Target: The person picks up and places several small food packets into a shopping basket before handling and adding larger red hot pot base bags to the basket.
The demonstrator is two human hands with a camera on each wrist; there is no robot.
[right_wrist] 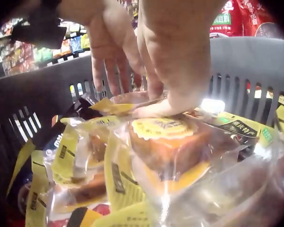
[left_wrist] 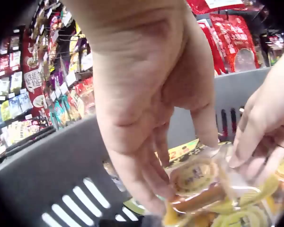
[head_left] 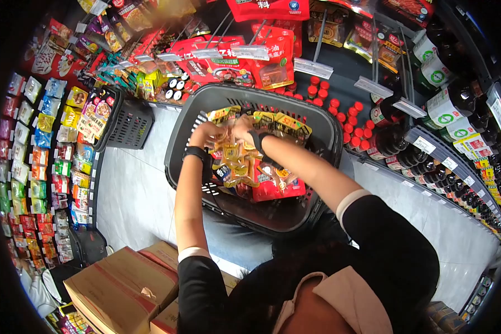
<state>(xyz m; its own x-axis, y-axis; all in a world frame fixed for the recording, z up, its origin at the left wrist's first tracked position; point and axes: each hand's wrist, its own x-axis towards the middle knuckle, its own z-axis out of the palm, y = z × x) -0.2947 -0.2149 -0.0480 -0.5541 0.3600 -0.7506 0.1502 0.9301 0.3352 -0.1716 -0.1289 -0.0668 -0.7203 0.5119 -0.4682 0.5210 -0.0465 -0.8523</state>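
Note:
A dark grey shopping basket holds several clear-and-yellow food packets and a red pouch. Both hands reach inside, close together near its far side. The left hand grips one side of a clear packet with a round yellowish label, its thumb and fingers around the edge. From the other side, the right hand pinches the same packet, as the left wrist view shows. Beneath the hands, other packets with brown contents lie piled up in the right wrist view.
Red seasoning pouches hang on hooks beyond the basket. Red-capped bottles stand right of it, with dark bottles on shelves. A second basket is at the left near packed snack racks. Cardboard boxes sit at lower left.

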